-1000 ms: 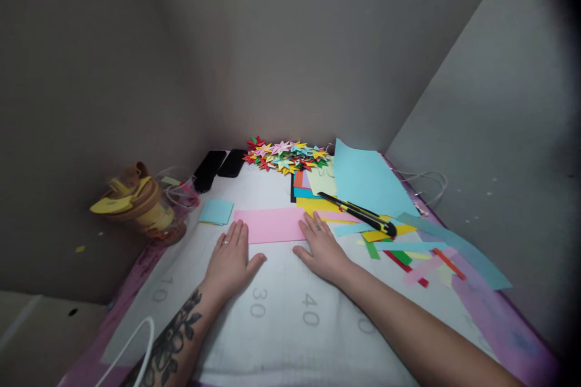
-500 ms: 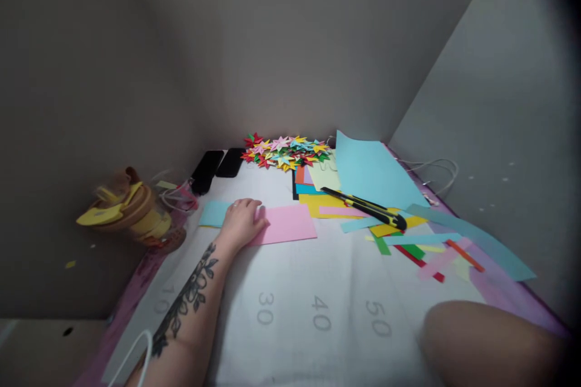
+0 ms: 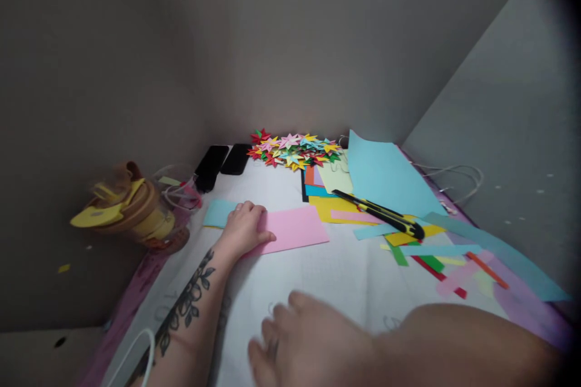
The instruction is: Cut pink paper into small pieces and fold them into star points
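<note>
A sheet of pink paper (image 3: pixel 299 230) lies on the white mat. My left hand (image 3: pixel 245 230) rests on its left part, thumb stretched over the paper and fingers bent; their undersides are hidden. A light blue sheet (image 3: pixel 218 213) shows to the left of that hand. Low in the view my right hand (image 3: pixel 308 332), blurred by motion, hovers over the mat with its fingertips apart. Nothing shows in it. A black and yellow utility knife (image 3: pixel 381 213) lies on colored papers to the right.
Folded paper stars (image 3: pixel 295 148) are heaped at the back beside two black phones (image 3: pixel 212 166). Paper strips (image 3: pixel 431 254) lie scattered on the right, below a large light blue sheet (image 3: pixel 385 175). A lidded cup (image 3: pixel 136 211) stands on the left, near cables (image 3: pixel 175 193).
My right hand has come into view from the lower right, where only the arm showed. My left hand stays on the pink paper, its thumb now further out. The view has shifted slightly.
</note>
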Motion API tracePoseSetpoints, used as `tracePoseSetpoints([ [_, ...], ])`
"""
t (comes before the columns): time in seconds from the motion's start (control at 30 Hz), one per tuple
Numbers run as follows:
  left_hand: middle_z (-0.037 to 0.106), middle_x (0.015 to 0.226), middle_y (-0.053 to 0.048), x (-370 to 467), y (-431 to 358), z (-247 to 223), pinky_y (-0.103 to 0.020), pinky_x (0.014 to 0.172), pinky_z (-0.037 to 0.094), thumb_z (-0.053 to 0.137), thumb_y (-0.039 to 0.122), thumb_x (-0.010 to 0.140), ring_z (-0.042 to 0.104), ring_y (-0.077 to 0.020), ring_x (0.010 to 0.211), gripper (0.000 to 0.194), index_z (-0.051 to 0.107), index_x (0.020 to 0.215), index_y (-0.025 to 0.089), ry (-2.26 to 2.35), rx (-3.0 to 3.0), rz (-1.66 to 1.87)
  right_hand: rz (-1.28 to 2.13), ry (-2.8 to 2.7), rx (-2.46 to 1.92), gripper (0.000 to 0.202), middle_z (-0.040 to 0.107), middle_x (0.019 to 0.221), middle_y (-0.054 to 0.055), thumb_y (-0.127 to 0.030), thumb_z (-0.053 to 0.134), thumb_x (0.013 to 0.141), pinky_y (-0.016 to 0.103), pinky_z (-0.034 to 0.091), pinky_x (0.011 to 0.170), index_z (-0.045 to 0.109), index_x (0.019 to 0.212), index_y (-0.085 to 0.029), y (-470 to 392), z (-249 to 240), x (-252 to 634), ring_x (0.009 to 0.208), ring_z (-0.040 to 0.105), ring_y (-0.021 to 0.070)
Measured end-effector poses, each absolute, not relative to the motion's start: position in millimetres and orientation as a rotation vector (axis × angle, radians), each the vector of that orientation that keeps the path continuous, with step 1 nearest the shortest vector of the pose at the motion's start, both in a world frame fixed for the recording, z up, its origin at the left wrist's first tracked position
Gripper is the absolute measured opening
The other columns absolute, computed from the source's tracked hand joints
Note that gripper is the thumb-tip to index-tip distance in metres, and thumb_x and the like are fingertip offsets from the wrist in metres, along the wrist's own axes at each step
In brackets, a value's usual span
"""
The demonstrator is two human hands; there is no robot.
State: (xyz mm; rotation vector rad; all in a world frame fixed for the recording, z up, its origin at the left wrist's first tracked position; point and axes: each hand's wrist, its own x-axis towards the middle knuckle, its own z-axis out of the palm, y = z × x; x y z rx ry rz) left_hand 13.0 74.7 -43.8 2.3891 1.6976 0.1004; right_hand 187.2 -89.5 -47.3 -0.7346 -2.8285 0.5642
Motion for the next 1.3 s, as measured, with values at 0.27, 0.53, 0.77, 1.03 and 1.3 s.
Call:
tracePoseSetpoints([
  [0.27,0.066,0.098,-0.008,10,79,-38,-0.031,0.072,0.042,0.073,0.050,0.063,0.060,-0.0265,0.090,0.058,0.059,0.111,0.021,1.702,2.249,0.036,0.338,-2.224,-1.570,0.034,0.064,0.119,0.011,-0.029,0.046,0.088,0.038,0.042,0.097,0.063,0.115,-0.017,52,-31,253,0.112,0.055,0.0242],
  [0.53,0.062,0.075,0.000,5,77,-42,-0.025,0.055,0.034,0.066,0.035,0.069,0.056,-0.0167,0.069,0.018,0.061,0.078,0.020,1.513,2.130,0.150,0.814,-1.762,-1.401,0.067,0.048,0.136,0.014,-0.031,0.055,0.076,0.039,0.047,0.094,0.035,0.139,-0.018,76,-83,262,0.112,0.055,0.0223],
  [0.77,0.060,0.069,0.004,10,68,-30,-0.023,0.054,0.032,0.065,0.031,0.072,0.054,-0.0145,0.065,0.016,0.056,0.081,0.022,1.529,2.140,0.261,1.058,-1.588,-1.343,0.081,0.061,0.114,0.011,-0.027,0.059,0.070,0.029,0.051,0.069,0.025,0.143,-0.018,75,-75,265,0.078,0.060,0.0148],
  [1.03,0.067,0.080,-0.002,21,50,3,-0.027,0.065,0.039,0.044,0.020,0.091,0.060,-0.0165,0.073,0.019,0.061,0.085,0.021,1.466,2.822,0.378,0.356,-1.939,-1.212,0.014,0.067,0.074,0.003,-0.015,0.054,0.078,0.031,0.047,0.071,0.065,0.073,-0.020,62,-26,277,0.076,0.060,0.0184],
  [1.3,0.068,0.094,-0.008,19,-3,-28,-0.034,0.070,0.050,0.045,0.006,0.088,0.061,-0.0226,0.083,0.029,0.057,0.112,0.016,1.243,3.150,0.391,-0.471,-2.447,-0.954,0.022,0.064,0.073,0.006,-0.006,0.046,0.088,0.035,0.037,0.076,0.062,0.077,-0.017,18,-50,283,0.076,0.051,0.0191],
])
